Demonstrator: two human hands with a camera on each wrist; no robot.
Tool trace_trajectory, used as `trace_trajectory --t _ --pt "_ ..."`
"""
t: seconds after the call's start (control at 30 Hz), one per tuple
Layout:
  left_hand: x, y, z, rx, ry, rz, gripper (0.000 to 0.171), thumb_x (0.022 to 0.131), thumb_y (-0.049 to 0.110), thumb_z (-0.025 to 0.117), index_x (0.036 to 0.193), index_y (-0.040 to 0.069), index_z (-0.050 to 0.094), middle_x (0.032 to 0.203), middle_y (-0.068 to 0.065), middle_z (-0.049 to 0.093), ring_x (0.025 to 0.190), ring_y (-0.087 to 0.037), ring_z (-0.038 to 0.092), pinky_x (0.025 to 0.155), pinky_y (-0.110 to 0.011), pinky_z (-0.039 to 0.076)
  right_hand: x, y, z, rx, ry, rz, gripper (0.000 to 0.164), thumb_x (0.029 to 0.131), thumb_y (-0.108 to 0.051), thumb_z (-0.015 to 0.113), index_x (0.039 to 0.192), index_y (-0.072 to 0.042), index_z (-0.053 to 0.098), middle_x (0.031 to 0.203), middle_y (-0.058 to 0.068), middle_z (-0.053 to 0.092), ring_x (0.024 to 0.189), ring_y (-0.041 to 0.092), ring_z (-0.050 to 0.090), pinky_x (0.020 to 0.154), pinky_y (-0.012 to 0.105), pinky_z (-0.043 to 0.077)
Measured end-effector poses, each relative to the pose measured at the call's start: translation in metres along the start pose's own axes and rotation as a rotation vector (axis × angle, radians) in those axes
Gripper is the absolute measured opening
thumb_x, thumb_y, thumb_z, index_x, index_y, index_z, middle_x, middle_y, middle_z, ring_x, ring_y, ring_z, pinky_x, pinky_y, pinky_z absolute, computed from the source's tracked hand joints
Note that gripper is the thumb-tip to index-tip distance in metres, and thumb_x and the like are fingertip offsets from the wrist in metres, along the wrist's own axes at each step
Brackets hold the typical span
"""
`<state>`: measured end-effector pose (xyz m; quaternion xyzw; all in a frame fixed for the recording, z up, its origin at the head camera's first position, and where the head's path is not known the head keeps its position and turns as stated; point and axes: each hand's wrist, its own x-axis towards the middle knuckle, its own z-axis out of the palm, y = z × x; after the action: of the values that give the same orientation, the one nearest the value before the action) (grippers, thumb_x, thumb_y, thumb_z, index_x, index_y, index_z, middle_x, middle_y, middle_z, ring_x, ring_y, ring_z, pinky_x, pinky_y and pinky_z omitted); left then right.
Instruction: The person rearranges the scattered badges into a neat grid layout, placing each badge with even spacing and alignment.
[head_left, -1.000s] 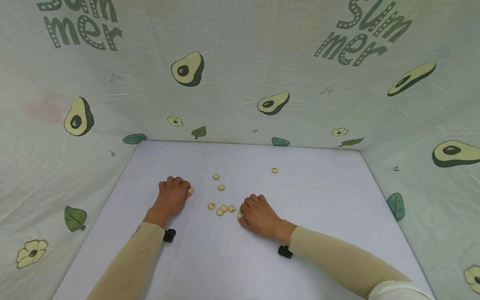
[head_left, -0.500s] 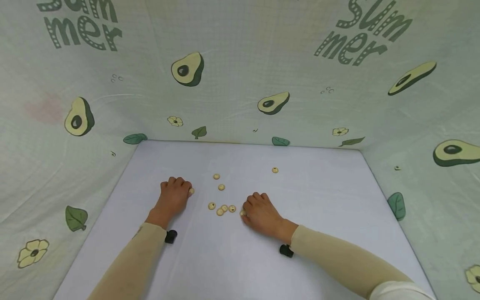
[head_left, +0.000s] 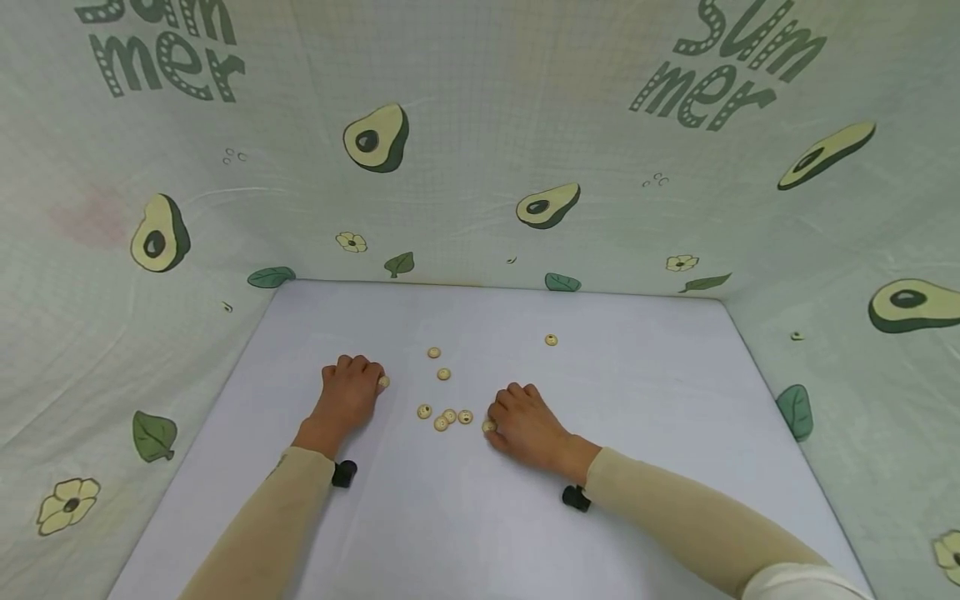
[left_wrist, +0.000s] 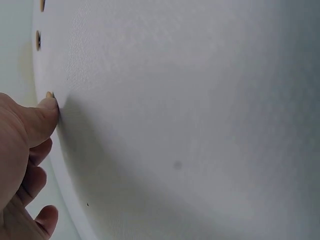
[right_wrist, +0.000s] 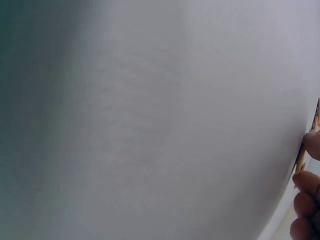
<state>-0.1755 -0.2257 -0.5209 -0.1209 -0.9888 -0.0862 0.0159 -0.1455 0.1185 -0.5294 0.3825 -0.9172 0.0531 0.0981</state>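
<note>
Matt wood-look discs, finely textured matt tabletop, wrinkled cloth backdrop; soft matt fabric sleeves

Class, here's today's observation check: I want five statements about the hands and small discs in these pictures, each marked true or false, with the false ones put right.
1. The left hand holds a disc. True.
2. The rightmost disc lies farther from the person than the right hand. True.
3. The right hand touches no disc. False: it holds one too.
4. All the loose discs sit in one stack. False: they lie spread out on the table.
5. The cloth behind the table shows printed avocados. True.
</note>
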Motion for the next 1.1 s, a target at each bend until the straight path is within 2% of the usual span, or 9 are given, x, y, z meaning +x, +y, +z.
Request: trace_trajectory --t 0.13,0.47,0.73,0.97,1.1 --pt "-0.0002 0.0004 0.0005 -0.006 0.01 0.003 0.016 0.103 0.018 0.07 0.113 0.006 0.067 0.115 -0.015 0.063 0.111 -0.04 0.052 0.094 -0.063 0.04 -0.0001 0.0004 -0.0025 0.011 0.0 0.016 0.03 0.094 -0.04 0.079 0.104 -0.013 0.074 0.1 -0.001 0.064 0.093 0.018 0.05 0.083 0.035 0.04" --pt "-0.0003 0.002 -0.0002 -0.014 0.003 -0.006 0.016 0.104 0.017 0.069 0.114 0.005 0.066 0.115 -0.016 0.063 0.112 -0.04 0.051 0.096 -0.063 0.04 -0.001 0.0014 0.0006 0.033 -0.005 0.0 0.019 0.094 -0.031 0.08 0.102 -0.015 0.075 0.1 -0.001 0.066 0.092 0.018 0.05 0.082 0.035 0.04" --pt "-0.0014 0.0035 -0.0004 -0.006 0.008 -0.008 0.015 0.103 0.016 0.07 0.113 0.005 0.066 0.113 -0.017 0.063 0.112 -0.041 0.051 0.096 -0.064 0.04 -0.0012 -0.0001 0.0018 0.023 0.015 0.023 0.024 0.094 -0.037 0.08 0.099 -0.014 0.076 0.096 -0.002 0.065 0.089 0.017 0.049 0.081 0.034 0.038" --pt "-0.001 0.0029 0.0004 0.003 0.022 -0.001 0.015 0.102 0.016 0.07 0.112 0.005 0.067 0.111 -0.017 0.063 0.111 -0.041 0.052 0.095 -0.064 0.041 0.0012 0.0029 0.0034 -0.007 0.038 -0.02 0.019 0.09 -0.03 0.081 0.098 -0.014 0.076 0.095 -0.001 0.067 0.09 0.018 0.051 0.081 0.035 0.038" --pt "-0.0004 0.0032 -0.001 0.0 0.02 -0.003 0.015 0.103 0.017 0.07 0.112 0.005 0.067 0.112 -0.016 0.063 0.11 -0.04 0.052 0.095 -0.063 0.041 0.0022 0.0066 0.0023 -0.034 0.043 -0.033 0.023 0.089 -0.033 0.082 0.1 -0.014 0.076 0.097 -0.001 0.067 0.092 0.018 0.052 0.082 0.036 0.038"
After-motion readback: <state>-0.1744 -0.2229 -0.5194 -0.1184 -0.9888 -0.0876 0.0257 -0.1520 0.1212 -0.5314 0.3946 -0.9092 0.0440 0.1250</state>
